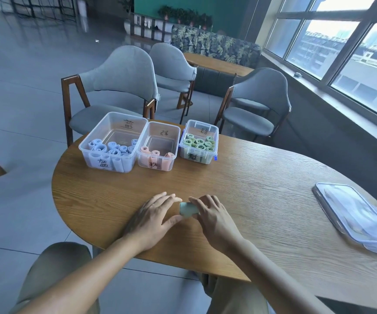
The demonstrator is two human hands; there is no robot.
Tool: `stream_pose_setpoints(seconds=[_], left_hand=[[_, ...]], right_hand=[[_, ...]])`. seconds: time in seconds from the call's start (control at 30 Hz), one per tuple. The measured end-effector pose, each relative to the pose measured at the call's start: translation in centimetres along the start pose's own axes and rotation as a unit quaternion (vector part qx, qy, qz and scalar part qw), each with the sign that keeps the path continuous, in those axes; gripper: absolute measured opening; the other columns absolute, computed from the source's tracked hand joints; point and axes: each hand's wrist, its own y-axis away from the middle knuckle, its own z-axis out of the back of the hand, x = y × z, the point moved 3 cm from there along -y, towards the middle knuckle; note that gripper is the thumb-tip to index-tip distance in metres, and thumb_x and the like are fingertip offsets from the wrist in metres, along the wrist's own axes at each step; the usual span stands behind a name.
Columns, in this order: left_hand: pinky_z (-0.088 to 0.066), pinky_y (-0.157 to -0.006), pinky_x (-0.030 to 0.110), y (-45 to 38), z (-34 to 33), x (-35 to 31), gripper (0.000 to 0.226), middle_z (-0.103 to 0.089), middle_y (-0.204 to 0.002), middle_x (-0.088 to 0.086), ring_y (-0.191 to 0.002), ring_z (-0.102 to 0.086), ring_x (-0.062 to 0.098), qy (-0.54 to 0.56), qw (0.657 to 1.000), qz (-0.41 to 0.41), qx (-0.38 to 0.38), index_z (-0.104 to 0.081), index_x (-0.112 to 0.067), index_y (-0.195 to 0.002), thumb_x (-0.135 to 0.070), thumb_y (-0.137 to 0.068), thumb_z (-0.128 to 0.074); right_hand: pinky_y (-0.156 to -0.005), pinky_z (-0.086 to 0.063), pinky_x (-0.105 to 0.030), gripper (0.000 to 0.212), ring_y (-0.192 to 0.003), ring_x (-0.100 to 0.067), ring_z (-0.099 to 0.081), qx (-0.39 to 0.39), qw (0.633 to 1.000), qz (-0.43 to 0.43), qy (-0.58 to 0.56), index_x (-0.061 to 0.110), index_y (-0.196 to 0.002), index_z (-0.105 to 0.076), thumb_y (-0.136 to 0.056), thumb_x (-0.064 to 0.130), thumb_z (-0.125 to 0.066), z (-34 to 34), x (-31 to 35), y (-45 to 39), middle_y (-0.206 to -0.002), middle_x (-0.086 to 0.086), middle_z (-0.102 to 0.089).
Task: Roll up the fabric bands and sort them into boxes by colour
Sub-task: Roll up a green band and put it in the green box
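Head view, looking down: fingers (200, 203) of the right hand (214, 219) curled over a small rolled pale-green fabric band (188, 209), pinching it from the right side. Fingers (168, 197) of the left hand (153, 216) straight and lightly spread, tips just beside the roll's far end, thumb extended along the worktop and touching the roll's near left edge. Roll lying on its side between both hands, resting on the oval light-wood worktop (239, 189) near the front edge.

Farther back, three clear plastic boxes in a row, touching or nearly so, each marked with handwritten black characters. Leftmost, a large clear box (115, 141) holding upright pale-blue fabric rolls (112, 149) crowded toward its near side. Middle, a smaller clear box (159, 145) with a few pink fabric rolls (154, 155) along its near wall. Rightmost, a clear box with blue clips (198, 141) packed with green fabric rolls (198, 142).

Well apart at the right edge of the worktop, a stack of clear plastic lids (355, 218) lying flat. Bare forearms reaching in from below, knees in khaki trousers (53, 266) under the worktop's rim. Beyond the boxes, grey upholstered chairs with wooden frames (119, 87), a second wooden table (217, 63), a leaf-patterned bench (214, 43) and large windows (341, 46) at right.
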Motion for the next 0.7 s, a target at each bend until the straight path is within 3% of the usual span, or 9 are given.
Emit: stream_pose_setpoints(seconds=[0.23, 0.47, 0.7], left_hand=[[-0.037, -0.111, 0.034, -0.1, -0.1, 0.2, 0.037, -0.049, -0.145, -0.015, -0.139, -0.035, 0.007, 0.009, 1.0, -0.003, -0.018, -0.049, -0.036, -0.115, -0.067, -0.094, -0.047], [-0.035, -0.112, 0.035, -0.2, -0.2, 0.0, 0.04, -0.048, -0.145, -0.016, -0.14, -0.03, 0.006, -0.003, 1.0, 0.016, -0.009, -0.052, -0.028, -0.117, -0.059, -0.098, -0.037], [-0.036, -0.112, 0.036, -0.2, -0.3, 0.1, 0.046, -0.048, -0.146, -0.015, -0.141, -0.028, 0.006, -0.016, 1.0, 0.026, 0.001, -0.053, -0.026, -0.121, -0.061, -0.1, -0.032]], right_hand=[[-0.096, -0.047, -0.038, 0.049, -0.117, -0.024, -0.045, 0.0, 1.0, 0.017, -0.026, 0.017, -0.148, -0.039, -0.101, 0.019, -0.054, 0.7, 0.9, -0.4, -0.128, -0.003, -0.051], [-0.099, -0.037, -0.025, 0.039, -0.116, -0.017, -0.046, -0.012, 0.992, -0.016, -0.128, 0.015, -0.139, -0.046, -0.102, 0.024, -0.055, 1.2, 1.2, -1.1, -0.122, 0.0, -0.057], [-0.092, -0.045, -0.033, 0.015, -0.106, -0.02, -0.051, -0.027, 0.994, 0.014, -0.104, 0.014, -0.115, -0.055, -0.101, 0.017, -0.056, 1.1, 0.8, -1.8, -0.113, 0.002, -0.059]])
